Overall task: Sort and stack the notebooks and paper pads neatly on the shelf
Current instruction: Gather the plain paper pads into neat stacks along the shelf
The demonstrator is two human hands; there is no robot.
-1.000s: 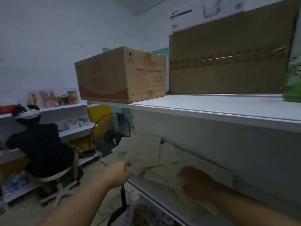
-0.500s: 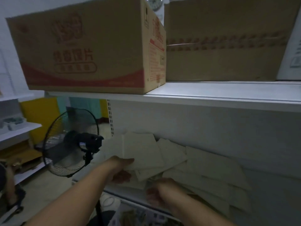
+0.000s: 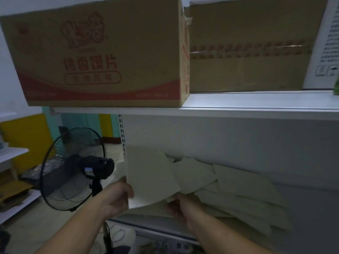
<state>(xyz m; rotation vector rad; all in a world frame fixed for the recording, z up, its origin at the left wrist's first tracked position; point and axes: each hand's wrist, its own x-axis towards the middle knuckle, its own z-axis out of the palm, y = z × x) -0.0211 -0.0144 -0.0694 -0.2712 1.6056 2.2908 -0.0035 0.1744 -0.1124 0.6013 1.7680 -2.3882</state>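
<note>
Notebooks and paper pads (image 3: pixel 238 191) lie in a loose, overlapping heap on the lower shelf (image 3: pixel 161 230), pale covers fanned at different angles, some corners poking out from under others and the far ones leaning toward the back panel. You hold one pale notebook (image 3: pixel 150 176) lifted off the left end of the heap, tilted up so its flat cover faces you. Your left hand (image 3: pixel 117 197) is closed on that notebook's lower left edge, thumb on the front. Your right hand (image 3: pixel 183 208) sits under its lower right corner, fingers curled where the lifted notebook meets the pads beneath; you seem to pinch paper there, but whether it is this notebook or the pad below cannot be told. Both bare forearms reach in from the bottom of the view. Above the heap runs the white upper shelf (image 3: pixel 256 105), carrying a cardboard box (image 3: pixel 99 57) with red print at its left end, a plain brown box (image 3: pixel 247 48) just beside it, and a white box (image 3: pixel 324 52) at the far right. Left of the shelving stands a black fan (image 3: pixel 73 169) on a pole, with a yellow panel (image 3: pixel 25 140) behind it.
</note>
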